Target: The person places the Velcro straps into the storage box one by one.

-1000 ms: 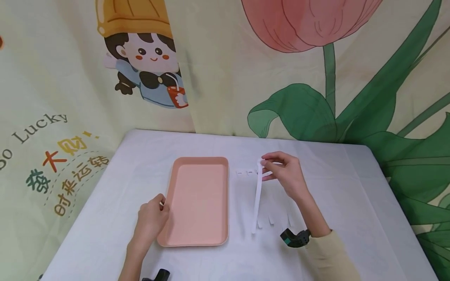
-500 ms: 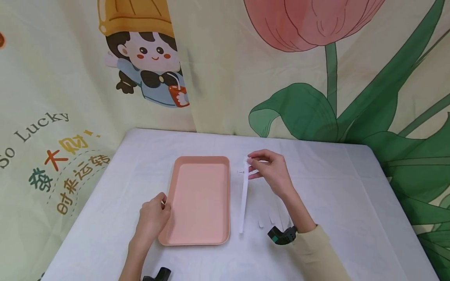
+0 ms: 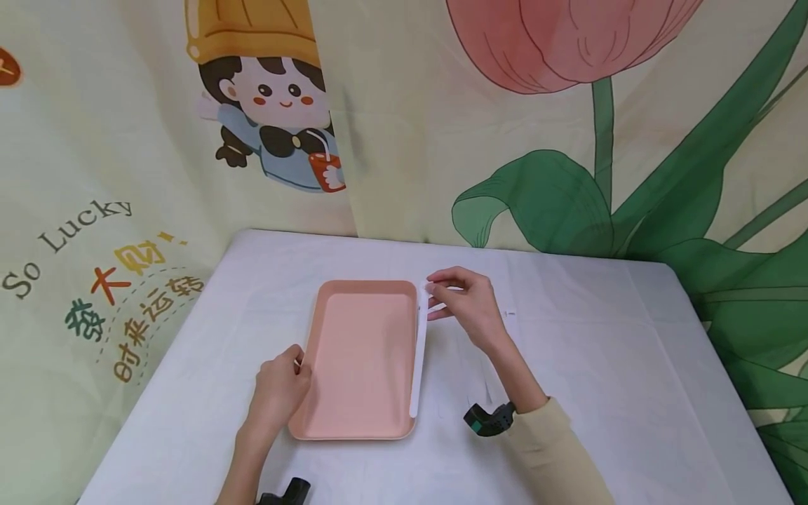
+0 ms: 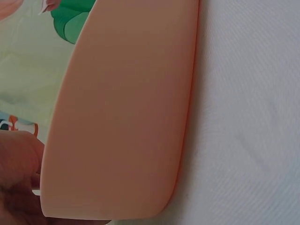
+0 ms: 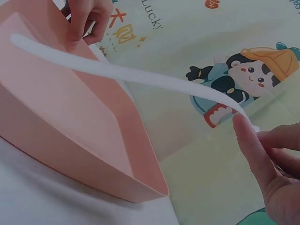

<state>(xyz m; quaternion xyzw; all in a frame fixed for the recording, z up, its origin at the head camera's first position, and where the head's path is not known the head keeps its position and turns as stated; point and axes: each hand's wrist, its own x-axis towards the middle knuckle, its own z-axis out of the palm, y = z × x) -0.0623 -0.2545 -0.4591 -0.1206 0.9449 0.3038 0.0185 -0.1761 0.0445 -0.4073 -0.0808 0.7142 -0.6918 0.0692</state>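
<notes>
A shallow pink tray (image 3: 360, 365) lies on the white-covered table. My left hand (image 3: 280, 386) grips its left side, thumb over the rim; some fingers reach beneath it in the left wrist view. Thumb and fingers of my right hand (image 3: 463, 301) pinch the far end of a long, narrow white strap (image 3: 419, 358). In the head view the strap runs along the tray's right rim. In the right wrist view, this strap (image 5: 140, 77) arches over the tray (image 5: 89, 154), its rounded free end apart from my fingers. Whether it touches the tray, I cannot tell.
More thin white straps (image 3: 510, 313) lie on the table to the right, partly hidden by my right forearm and hard to see against the white cloth (image 3: 606, 393). A printed curtain (image 3: 391, 126) hangs right behind the table's back edge.
My right hand has carried the strap leftward from over the other straps to the tray's right rim. The left hand keeps its grip on the tray, which stays in place.
</notes>
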